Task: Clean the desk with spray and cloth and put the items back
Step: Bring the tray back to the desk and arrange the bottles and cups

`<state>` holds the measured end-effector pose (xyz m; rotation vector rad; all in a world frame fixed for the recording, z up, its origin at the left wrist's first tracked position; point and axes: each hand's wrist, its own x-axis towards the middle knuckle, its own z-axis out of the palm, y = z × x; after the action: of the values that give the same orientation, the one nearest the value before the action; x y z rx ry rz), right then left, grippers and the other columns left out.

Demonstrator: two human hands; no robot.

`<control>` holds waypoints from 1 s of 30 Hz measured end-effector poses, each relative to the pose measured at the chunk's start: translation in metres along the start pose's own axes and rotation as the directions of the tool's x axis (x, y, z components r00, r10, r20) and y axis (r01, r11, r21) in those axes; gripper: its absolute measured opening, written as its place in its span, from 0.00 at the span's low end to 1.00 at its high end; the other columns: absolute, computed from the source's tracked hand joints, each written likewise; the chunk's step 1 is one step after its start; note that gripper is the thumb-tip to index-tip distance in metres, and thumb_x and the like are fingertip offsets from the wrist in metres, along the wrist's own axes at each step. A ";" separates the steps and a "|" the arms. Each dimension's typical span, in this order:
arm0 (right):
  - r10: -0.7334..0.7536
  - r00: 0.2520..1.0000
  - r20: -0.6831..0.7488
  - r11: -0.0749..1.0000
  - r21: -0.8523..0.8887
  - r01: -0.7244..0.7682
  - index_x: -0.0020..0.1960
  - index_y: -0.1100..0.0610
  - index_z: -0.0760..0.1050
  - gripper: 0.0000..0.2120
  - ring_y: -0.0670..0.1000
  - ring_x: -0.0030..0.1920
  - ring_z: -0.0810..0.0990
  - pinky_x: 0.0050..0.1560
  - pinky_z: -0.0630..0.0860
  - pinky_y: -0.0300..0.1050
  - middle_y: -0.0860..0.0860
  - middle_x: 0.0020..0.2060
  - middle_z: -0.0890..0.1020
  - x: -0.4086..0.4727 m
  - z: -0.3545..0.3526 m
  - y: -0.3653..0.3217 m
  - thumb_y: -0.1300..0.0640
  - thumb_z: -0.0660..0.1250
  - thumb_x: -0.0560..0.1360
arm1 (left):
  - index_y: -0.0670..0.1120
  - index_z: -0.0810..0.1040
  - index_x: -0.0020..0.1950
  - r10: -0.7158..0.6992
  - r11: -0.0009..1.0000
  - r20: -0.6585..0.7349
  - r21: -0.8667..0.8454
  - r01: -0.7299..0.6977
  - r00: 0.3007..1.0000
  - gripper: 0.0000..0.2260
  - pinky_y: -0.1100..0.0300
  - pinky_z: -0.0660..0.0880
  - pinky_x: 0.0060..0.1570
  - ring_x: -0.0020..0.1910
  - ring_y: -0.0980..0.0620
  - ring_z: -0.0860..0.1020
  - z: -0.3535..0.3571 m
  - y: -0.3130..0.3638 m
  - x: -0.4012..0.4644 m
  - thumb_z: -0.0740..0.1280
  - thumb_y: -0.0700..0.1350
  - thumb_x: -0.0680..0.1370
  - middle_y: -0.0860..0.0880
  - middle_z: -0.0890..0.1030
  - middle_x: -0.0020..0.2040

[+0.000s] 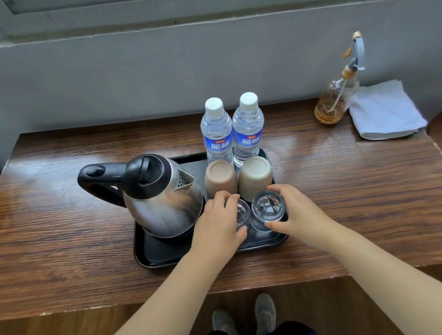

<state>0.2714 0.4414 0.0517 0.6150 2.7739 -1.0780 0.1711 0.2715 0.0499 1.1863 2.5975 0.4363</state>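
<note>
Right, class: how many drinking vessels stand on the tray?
4: two upturned ceramic cups, brown cup and cream cup, mid-tray; left glass and right glass in front, under the hands.

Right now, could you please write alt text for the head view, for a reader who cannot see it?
A person's left hand and right hand each grip an upturned glass on a black tray that also holds a kettle, two beige cups and two water bottles. The tray sits on a wooden desk; a spray bottle and folded cloth lie far right.
</note>
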 end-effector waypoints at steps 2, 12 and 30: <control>-0.025 1.000 0.001 0.999 -0.042 0.025 0.74 0.55 0.60 0.38 0.46 0.70 0.65 0.66 0.59 0.32 0.49 0.71 0.66 0.001 0.000 0.000 0.52 0.75 0.70 | 0.48 0.62 0.77 0.000 1.000 -0.019 -0.020 -0.001 1.000 0.29 0.59 0.70 0.63 0.69 0.49 0.68 0.002 0.000 -0.001 0.68 0.51 0.77 0.51 0.66 0.72; -0.053 0.999 -0.008 0.988 -0.144 0.052 0.76 0.54 0.53 0.40 0.48 0.71 0.66 0.66 0.66 0.40 0.49 0.73 0.63 -0.006 0.002 -0.008 0.50 0.72 0.73 | 0.47 0.62 0.77 -0.014 1.000 -0.042 0.014 0.015 0.999 0.31 0.55 0.73 0.63 0.70 0.47 0.68 0.005 0.001 -0.001 0.70 0.49 0.76 0.49 0.66 0.73; 0.029 0.998 0.048 0.697 0.715 -0.055 0.66 0.46 0.66 0.19 0.38 0.59 0.75 0.60 0.71 0.35 0.44 0.62 0.75 -0.024 0.043 -0.133 0.61 0.63 0.79 | 0.51 0.77 0.57 -0.601 0.716 -0.484 -0.679 0.160 0.636 0.08 0.58 0.78 0.52 0.53 0.52 0.81 -0.091 -0.085 -0.100 0.59 0.48 0.84 0.51 0.82 0.52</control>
<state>0.2377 0.3157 0.1086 0.6985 2.1995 -2.1564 0.1440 0.1268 0.1130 0.1811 2.7809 1.6931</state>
